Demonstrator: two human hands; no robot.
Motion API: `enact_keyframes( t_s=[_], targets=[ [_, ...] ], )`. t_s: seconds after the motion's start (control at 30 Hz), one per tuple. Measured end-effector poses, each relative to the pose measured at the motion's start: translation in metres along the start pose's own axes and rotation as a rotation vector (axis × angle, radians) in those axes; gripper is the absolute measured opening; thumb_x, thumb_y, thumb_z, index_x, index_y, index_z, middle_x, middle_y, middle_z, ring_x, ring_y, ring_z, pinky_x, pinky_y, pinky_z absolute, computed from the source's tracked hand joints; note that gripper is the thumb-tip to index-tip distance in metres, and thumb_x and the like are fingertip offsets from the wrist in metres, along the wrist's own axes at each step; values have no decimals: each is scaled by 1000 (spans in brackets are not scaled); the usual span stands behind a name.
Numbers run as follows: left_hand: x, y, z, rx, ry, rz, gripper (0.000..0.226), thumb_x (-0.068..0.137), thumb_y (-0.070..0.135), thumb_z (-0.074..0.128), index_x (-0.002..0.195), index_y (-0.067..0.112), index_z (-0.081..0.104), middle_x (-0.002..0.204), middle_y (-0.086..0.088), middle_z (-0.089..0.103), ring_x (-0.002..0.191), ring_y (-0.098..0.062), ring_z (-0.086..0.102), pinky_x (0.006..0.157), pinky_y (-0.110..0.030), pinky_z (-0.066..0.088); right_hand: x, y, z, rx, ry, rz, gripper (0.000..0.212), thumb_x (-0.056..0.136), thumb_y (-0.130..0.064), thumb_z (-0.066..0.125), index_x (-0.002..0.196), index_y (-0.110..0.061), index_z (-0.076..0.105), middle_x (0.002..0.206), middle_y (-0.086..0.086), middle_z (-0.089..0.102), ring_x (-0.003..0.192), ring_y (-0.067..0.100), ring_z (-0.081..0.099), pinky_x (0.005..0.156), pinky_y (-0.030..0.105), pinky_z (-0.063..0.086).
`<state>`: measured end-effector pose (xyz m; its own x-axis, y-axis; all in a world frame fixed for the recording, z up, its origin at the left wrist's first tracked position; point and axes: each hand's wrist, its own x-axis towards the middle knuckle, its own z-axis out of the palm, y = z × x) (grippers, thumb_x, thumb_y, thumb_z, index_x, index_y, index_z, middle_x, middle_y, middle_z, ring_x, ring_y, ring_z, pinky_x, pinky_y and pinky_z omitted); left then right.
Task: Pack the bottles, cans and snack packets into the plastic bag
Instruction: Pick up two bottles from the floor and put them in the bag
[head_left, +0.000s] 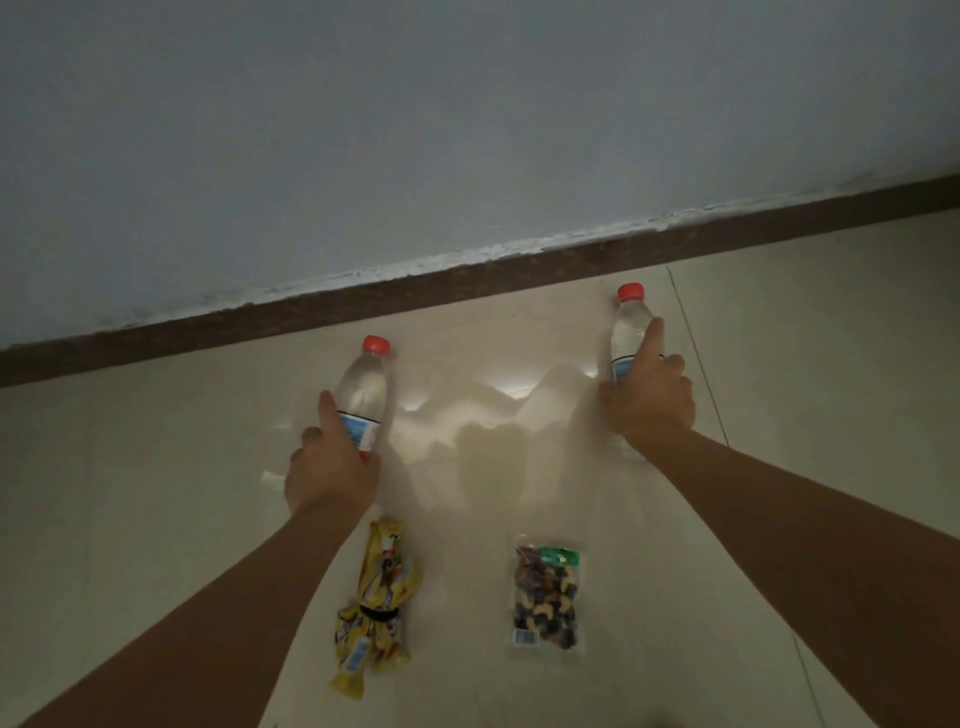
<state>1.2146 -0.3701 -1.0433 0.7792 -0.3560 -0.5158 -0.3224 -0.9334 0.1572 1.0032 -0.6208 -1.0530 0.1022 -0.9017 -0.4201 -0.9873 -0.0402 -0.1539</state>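
Head view: 2 clear water bottles with red caps are near a dark baseboard (467, 283) on the tiled floor (156, 493). The left grip (332, 467) curls round the left water bottle (363, 395), index finger straight along its side. The right grip (649, 400) holds the right water bottle (631, 327) the same way. Nearer the camera lie a yellow snack-packet bundle (374, 592) bound with a black band, partly under the left forearm, and a clear mixed-nut packet (545, 597), well apart.
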Motion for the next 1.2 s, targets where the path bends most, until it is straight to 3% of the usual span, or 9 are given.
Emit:
enact_keyframes(
  t_s=[0.1,0.2,0.4,0.57,0.73,0.9,1.07,1.13,1.2],
  targets=[
    [5,1,-2,-27,-11,-30,71,90,34,72,142,6,32,124,-23,55,112,-45,58,86,-50,49,11,2,-3,83,-23,75,80,87,-31,80,146,-10,29,128,22,53,114,40,60,90,48,54],
    [10,2,-1,-49,-2,-51,64,90,38,73,132,4,38,123,-22,55,111,-45,60,86,-49,49,19,4,-6,151,-74,121,72,80,-30,86,131,-6,41,123,19,57,110,38,63,88,44,54],
    [17,6,3,-94,12,-105,63,92,37,72,131,1,37,129,-23,50,118,-45,54,96,-53,48,21,5,1,177,-72,100,75,79,-29,87,131,-3,40,126,19,53,115,39,60,93,46,54],
    [20,9,3,-178,16,-116,64,94,31,70,136,-2,34,137,-25,47,125,-46,50,104,-57,44,20,9,3,174,-43,19,71,79,-31,88,128,-3,44,119,18,56,99,32,61,82,40,52],
    [10,16,-8,-377,34,-27,58,90,27,77,127,0,41,125,-24,55,114,-43,59,96,-56,51,0,4,-3,284,-36,-83,67,78,-32,89,124,-3,48,114,17,59,93,28,59,76,36,49],
    [-16,33,-41,-546,17,78,49,88,24,81,114,11,41,109,-16,61,94,-31,66,76,-38,53,-44,-19,-35,459,-54,-188,63,72,-27,92,118,-9,52,106,9,64,88,25,63,72,33,49],
    [-67,54,-103,-633,44,192,47,88,26,81,114,19,43,92,3,62,66,2,65,50,-12,46,-103,-45,-101,613,-47,-272,56,71,-20,89,112,-19,51,92,-1,63,77,17,64,58,20,46],
    [-96,62,-134,-687,59,217,45,88,25,81,114,20,44,90,9,62,67,13,62,51,-8,46,-132,-56,-132,681,-24,-280,53,70,-17,86,110,-21,51,89,-4,63,70,9,63,45,12,43],
    [-128,68,-168,-752,66,242,42,89,24,80,113,21,46,90,11,63,70,14,62,54,-7,46,-161,-68,-163,765,-8,-261,52,68,-15,85,108,-21,52,87,-4,63,65,8,63,42,11,43]
  ],
)
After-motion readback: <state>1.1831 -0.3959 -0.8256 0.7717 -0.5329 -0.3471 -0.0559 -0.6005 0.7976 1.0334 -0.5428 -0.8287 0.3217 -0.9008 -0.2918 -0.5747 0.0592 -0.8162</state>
